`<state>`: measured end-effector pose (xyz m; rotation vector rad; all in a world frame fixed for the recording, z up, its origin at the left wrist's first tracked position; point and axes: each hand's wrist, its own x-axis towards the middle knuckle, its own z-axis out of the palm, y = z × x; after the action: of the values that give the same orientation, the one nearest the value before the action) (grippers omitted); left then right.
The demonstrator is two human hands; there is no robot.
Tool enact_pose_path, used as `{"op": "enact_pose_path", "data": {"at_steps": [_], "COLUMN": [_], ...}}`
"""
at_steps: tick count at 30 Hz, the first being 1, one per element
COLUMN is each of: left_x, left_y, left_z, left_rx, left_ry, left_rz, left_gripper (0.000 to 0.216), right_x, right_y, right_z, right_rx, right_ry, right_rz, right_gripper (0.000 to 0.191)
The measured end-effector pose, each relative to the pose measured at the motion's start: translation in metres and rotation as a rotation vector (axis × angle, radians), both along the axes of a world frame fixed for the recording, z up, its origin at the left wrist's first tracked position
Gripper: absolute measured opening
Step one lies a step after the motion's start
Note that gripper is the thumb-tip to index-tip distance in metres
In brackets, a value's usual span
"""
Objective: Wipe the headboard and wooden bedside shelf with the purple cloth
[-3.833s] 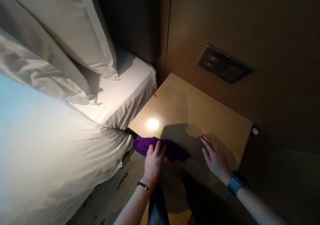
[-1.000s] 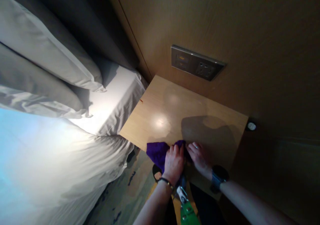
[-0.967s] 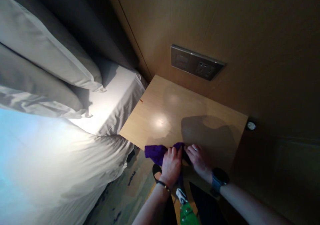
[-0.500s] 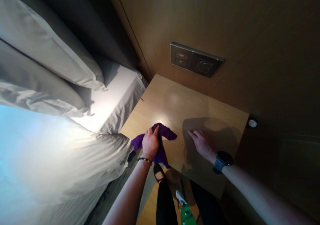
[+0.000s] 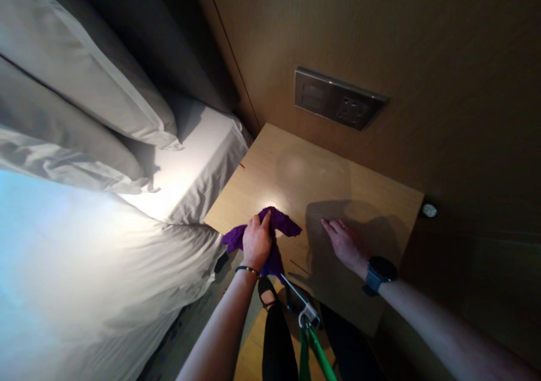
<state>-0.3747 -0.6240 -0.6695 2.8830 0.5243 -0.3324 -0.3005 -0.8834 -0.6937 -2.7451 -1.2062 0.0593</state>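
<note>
My left hand (image 5: 256,241) is closed on a purple cloth (image 5: 282,224) and presses it onto the wooden bedside table (image 5: 313,178) near its front left corner. Part of the cloth hangs over the table's front edge. My right hand (image 5: 345,244) lies flat on the tabletop to the right of the cloth, fingers stretched out, holding nothing. A dark watch sits on that wrist and a thin bracelet on the left one.
A bed with white sheets (image 5: 84,257) and pillows (image 5: 76,71) stands tight against the table's left side. A switch and socket plate (image 5: 338,98) is on the wooden wall behind. A green lanyard with a clip (image 5: 310,336) dangles below my chest. My dark shoe (image 5: 267,291) is on the floor.
A second ago both hands bunched the cloth at the table's front edge. My left hand has since carried it onto the tabletop leftwards, and my right hand let go and flattened out.
</note>
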Motion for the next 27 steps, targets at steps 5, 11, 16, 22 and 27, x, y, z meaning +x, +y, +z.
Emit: {"op": "enact_pose_path", "data": {"at_steps": [5,11,16,22,27], "left_x": [0.000,-0.001,-0.001,-0.001,-0.002], "left_y": [0.001,0.001,0.001,0.000,-0.001], "left_z": [0.001,-0.002,-0.002,-0.002,-0.005], "left_rx": [-0.002,0.002,0.000,-0.001,0.000], "left_ry": [-0.001,-0.021,-0.029,-0.028,-0.045], "left_rz": [-0.001,-0.012,-0.012,-0.006,0.006], "left_gripper": [0.055,0.053,0.054,0.054,0.053], "right_x": [0.000,0.002,0.007,0.003,-0.002], "right_y": [-0.002,-0.003,0.002,-0.001,-0.010], "right_z": [0.000,0.002,0.003,0.000,-0.007], "right_rx": [-0.003,-0.034,-0.049,-0.032,0.005], "right_ry": [-0.014,-0.004,0.002,0.003,0.007], "right_rz": [0.008,0.025,0.040,0.039,0.037], "right_gripper": [0.043,0.043,0.042,0.040,0.038]}}
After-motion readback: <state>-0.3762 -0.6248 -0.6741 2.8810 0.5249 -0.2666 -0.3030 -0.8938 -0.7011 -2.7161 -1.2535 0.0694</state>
